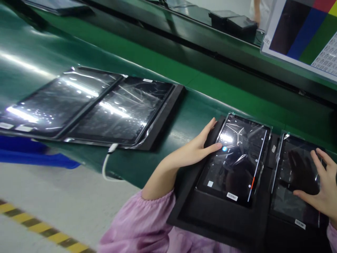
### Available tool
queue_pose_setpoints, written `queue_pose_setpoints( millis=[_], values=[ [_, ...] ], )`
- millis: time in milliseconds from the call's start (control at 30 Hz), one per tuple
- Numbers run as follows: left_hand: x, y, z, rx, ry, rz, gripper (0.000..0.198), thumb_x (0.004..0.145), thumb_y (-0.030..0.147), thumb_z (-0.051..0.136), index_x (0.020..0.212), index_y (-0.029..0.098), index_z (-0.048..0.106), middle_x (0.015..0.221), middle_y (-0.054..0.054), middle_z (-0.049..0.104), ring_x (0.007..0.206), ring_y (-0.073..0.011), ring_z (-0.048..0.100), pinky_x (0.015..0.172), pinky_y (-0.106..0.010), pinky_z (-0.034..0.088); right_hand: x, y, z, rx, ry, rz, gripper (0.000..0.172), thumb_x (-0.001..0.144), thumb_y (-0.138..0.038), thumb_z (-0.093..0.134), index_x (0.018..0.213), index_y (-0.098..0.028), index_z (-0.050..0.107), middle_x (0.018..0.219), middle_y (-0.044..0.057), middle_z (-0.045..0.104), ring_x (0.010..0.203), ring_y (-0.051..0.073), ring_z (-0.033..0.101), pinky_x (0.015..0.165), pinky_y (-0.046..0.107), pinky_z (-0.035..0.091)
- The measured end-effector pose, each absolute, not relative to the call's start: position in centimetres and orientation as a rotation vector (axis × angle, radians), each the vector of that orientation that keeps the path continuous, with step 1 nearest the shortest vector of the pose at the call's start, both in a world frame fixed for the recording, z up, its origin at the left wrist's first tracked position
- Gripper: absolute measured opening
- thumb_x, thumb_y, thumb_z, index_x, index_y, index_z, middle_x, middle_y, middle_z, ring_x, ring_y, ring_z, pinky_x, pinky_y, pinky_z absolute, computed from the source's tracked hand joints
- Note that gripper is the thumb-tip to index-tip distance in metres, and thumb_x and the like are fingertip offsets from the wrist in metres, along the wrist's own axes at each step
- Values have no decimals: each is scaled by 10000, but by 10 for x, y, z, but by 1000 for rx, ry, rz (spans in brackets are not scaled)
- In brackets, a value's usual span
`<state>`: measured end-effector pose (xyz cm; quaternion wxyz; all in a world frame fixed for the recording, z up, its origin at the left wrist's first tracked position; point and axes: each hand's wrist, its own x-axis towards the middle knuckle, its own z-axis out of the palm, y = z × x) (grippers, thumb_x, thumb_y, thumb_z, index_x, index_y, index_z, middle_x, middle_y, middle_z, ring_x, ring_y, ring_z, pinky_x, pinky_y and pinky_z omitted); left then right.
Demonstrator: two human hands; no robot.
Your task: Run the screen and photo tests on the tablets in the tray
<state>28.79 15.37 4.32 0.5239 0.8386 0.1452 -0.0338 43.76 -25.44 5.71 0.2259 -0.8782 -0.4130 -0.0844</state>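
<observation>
Green conveyor belt (163, 70) runs diagonally across the view; grey floor with a yellow-black hazard stripe (39, 230) sits below its near edge.

Far left on the belt: two dark tablets in shiny film, left wrapped tablet (55, 102) and right wrapped tablet (123, 109), side by side on a black tray (168, 112). Screens are off. A white cable (107, 158) hangs off the belt's near edge below them.

Near edge, centre-right: black foam tray (210, 218) carries two more filmed tablets. Lit tablet (234, 161) has its screen on, long axis running from the near edge up toward the belt's far side, tilted slightly right; barcode label at its near end. Left hand (195, 151), in a pink sleeve, lies open and flat, index fingertip on the screen next to a blue icon at the tablet's left edge, thumb on the tray beside it. Nothing gripped.

Dark tablet (295, 179) sits just beside the lit one, parallel, same long axis. Right hand (321, 186) is spread open over its right part, fingers on the glass, gripping nothing.

Far right corner: colour test chart (302, 31) beyond the belt.
</observation>
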Motion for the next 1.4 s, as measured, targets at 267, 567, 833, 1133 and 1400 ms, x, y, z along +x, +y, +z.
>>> queue_pose_setpoints(
  millis=[267,567,833,1133,1400],
  values=[
    [312,151,46,1898,477,127,780,969,609,477,1603,189,303,1678,-124,324,1563,-289,283,1294,-442,232,441,-255,59,-2399,-1103,-244,1050,846,-732,687,1657,-293,185,1547,192,329,1416,508,338,1092,760,333],
    [397,145,49,1717,581,252,607,893,482,605,1393,137,596,1315,-130,703,1223,-293,643,1109,-403,466,445,-254,54,-2379,-955,-275,814,960,-567,643,1633,-319,257,1492,155,388,1391,415,397,1101,671,379],
    [395,146,46,1812,609,304,573,851,523,579,1280,155,679,1378,-92,673,1315,-304,568,1168,-369,390,466,-230,66,-2483,-1145,-421,334,1040,-391,518,1337,-266,608,1380,138,552,1288,374,512,1039,601,399],
    [394,146,46,1941,657,304,580,801,503,597,1265,168,686,1002,-76,729,998,-279,648,836,-337,528,472,-217,62,-2603,-1187,-379,425,1072,-490,382,1357,-291,626,1496,137,435,1374,387,435,1093,672,339],
    [392,145,46,1909,632,272,605,792,469,624,1302,144,658,838,-37,670,789,-213,613,766,-341,506,467,-218,52,-2542,-1247,-401,523,1085,-537,254,1456,-299,534,1544,159,403,1434,442,373,1111,769,206]
  ],
)
